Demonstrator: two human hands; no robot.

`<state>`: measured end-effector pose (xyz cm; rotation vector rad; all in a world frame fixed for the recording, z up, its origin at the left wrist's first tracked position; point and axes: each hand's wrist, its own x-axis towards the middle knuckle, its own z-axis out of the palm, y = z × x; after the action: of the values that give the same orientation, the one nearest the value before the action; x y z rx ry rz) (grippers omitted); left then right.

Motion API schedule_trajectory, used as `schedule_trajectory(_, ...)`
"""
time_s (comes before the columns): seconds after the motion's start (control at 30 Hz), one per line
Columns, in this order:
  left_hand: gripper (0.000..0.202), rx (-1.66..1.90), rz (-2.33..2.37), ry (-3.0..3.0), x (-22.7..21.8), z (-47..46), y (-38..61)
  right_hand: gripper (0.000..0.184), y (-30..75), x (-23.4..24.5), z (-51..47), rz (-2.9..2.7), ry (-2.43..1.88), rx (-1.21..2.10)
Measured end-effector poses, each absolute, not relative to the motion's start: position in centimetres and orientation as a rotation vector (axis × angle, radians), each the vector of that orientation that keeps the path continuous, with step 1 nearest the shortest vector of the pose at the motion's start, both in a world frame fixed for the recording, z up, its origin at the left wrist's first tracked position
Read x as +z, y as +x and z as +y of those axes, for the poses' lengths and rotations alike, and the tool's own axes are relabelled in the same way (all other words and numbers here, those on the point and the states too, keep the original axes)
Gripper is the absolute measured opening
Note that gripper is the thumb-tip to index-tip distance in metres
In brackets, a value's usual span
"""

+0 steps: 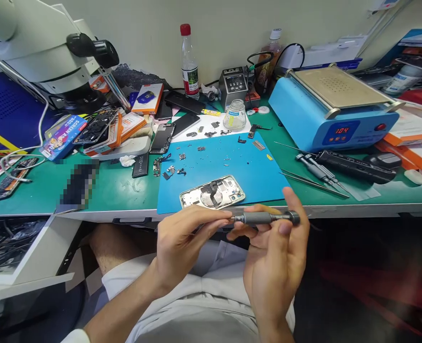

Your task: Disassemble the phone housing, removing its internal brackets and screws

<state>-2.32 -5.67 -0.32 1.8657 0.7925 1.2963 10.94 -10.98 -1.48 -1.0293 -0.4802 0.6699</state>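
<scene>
A grey precision screwdriver [257, 218] lies level between my two hands, in front of the bench edge. My right hand [277, 252] holds its handle, thumb and fingers near the dark end cap. The fingers of my left hand [185, 238] pinch the tip end on the left; the bit itself is hidden there. Just beyond them, an opened phone housing [212, 192] with a round coil and a black flex cable rests on the blue mat [264, 181]. Small phone parts [182, 156] and tiny screws are scattered over the mat.
A blue heating plate [332, 109] reading 104 stands at right, with screwdrivers [316, 169] and tweezers [314, 183] before it. A glass jar [235, 116] and bottle [190, 66] stand behind. A microscope [49, 52] overhangs the left; below it an open drawer [28, 252] juts out.
</scene>
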Motion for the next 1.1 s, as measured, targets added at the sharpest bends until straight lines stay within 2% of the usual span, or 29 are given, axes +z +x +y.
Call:
schedule_trajectory(0.1, 0.026, 1.245, 0.785, 1.529, -0.3, -6.4, -2.7, 0.063, 9.8, -1.1, -11.9, -0.547, -1.054, 0.613)
schedule_trajectory(0.23, 0.01, 1.172, 0.742, 1.182, -0.5, -6.7, -2.8, 0.057, 9.2, -0.4, -12.3, -0.549, -1.049, 0.587)
schedule_trajectory(0.33, 0.026, 1.128, 0.711, 1.032, -0.7, -6.7, -2.6, 0.054, 8.6, -0.1, -12.2, -0.551, -1.061, 0.52)
schedule_trajectory(0.4, 0.03, 1.074, 0.663, 0.877, -0.6, -6.8, -2.5, 0.056, 8.1, 0.1, -12.1, -0.559, -1.078, 0.463)
schedule_trajectory(0.63, 0.034, 1.005, 0.599, 0.759, -0.3, -7.2, -2.5, 0.062, 7.0, 0.0, -12.1, -0.592, -1.122, 0.324)
schedule_trajectory(0.77, 0.028, 0.994, 0.557, 0.75, -0.2, -7.0, -2.7, 0.068, 7.1, -0.3, -12.1, -0.621, -1.143, 0.291)
schedule_trajectory(0.9, 0.026, 0.988, 0.536, 0.741, -0.1, -6.9, -2.8, 0.068, 7.1, -0.5, -12.1, -0.641, -1.157, 0.282)
schedule_trajectory(1.1, 0.034, 0.964, 0.629, 0.796, -0.3, -6.8, -3.0, 0.065, 7.2, -0.5, -11.8, -0.673, -1.126, 0.314)
